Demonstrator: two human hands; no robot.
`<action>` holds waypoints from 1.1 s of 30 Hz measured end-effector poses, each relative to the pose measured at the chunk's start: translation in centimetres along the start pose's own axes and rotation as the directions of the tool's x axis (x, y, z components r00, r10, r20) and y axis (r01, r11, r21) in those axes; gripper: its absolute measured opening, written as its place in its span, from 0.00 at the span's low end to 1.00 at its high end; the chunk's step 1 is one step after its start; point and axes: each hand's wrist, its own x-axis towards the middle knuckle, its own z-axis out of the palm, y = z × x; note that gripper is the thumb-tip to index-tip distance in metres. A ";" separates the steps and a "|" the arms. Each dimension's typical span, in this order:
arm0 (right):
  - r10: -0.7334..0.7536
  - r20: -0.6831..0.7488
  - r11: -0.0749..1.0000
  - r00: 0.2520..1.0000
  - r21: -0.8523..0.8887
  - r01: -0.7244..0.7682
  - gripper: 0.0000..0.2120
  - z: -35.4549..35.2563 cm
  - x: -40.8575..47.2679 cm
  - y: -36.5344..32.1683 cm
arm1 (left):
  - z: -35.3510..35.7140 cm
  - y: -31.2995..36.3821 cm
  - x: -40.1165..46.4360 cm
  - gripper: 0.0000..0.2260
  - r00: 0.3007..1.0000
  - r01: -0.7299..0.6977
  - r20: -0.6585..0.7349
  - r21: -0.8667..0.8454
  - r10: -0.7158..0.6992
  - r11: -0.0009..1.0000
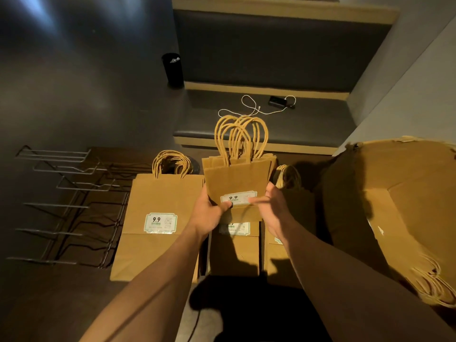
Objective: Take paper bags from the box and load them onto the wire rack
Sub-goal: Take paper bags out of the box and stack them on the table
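Upright, a bundle of paper bags (237, 178) is pinched at its base by the left hand (208, 213), while the right hand (269, 208) steadies it with loose fingers, apparently squaring it above flat stacks (158, 218) beside the wire rack (66, 206); the box (394, 206) gapes right.

The held stack of bags (237, 178) covers most of the middle pile (234, 245) on the table (61, 292), so that pile's label is cut off at the top and its handles are hidden. The right hand (271, 211) and its forearm block nearly all of the right pile (286, 193), label included. The small print on every sticker under "9.9" is too tiny to read. At 3 o'clock the cardboard box (394, 206) runs off the frame edge, and the bags inside show only as handle loops at 4 o'clock. The right fingers (256, 200) are blurred. What's in the black bin (172, 70) at 11 o'clock can't be made out.
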 end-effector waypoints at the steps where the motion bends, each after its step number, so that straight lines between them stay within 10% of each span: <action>1: -0.003 0.003 1.000 1.000 -0.010 0.003 0.23 0.1 0.1 0.0 | 0.0 0.0 0.1 0.22 1.000 -0.011 -0.004 -0.016 0.011 1.000; 11: 0.005 -0.006 0.983 1.000 -0.183 -0.006 0.38 0.3 -0.2 0.3 | -0.2 -1.2 0.5 0.29 0.999 -0.010 -0.040 0.083 0.014 0.996; 18: -0.088 0.037 0.981 0.995 -0.168 0.093 0.13 0.1 -0.3 -0.9 | -0.3 -0.2 1.1 0.24 0.997 -0.049 -0.053 0.189 0.060 0.981; 23: -0.068 0.018 0.996 0.998 0.054 0.067 0.25 -1.3 0.3 -1.3 | 0.7 1.3 1.7 0.24 0.997 -0.077 0.016 0.271 0.075 0.959; 33: -0.011 -0.225 0.945 0.974 -0.320 -0.063 0.37 -6.7 -1.6 2.1 | 6.1 -0.6 0.2 0.23 0.986 -0.021 0.161 0.423 -0.052 0.906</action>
